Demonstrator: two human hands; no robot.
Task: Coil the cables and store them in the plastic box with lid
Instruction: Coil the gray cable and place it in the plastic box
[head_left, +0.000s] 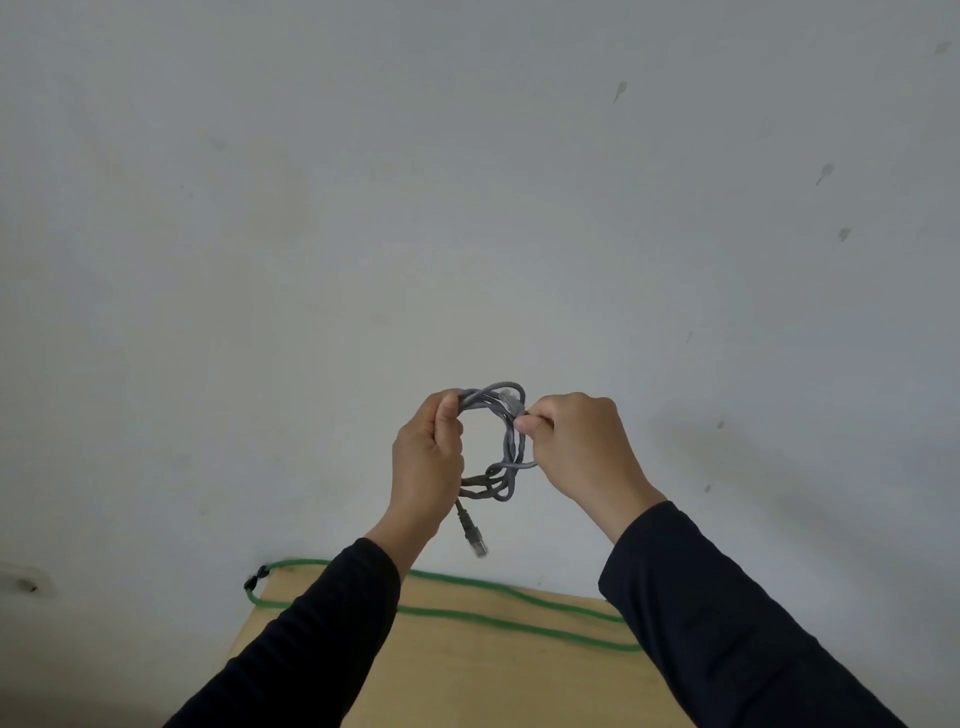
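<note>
A grey network cable (511, 447) is wound into a small coil held up in front of the wall. My left hand (426, 462) grips the coil's left side. My right hand (582, 447) pinches its right side near a clear plug at the top. The other plug end (475, 540) dangles below the coil. A green cable (498, 616) lies stretched in a long loop across the far part of the wooden table (467, 675), with a black end at its left corner. The plastic box is out of view.
A pale grey wall (467, 208) fills most of the view right behind the table. A wall fitting (23, 584) shows at the lower left edge. My dark sleeves cover part of the table.
</note>
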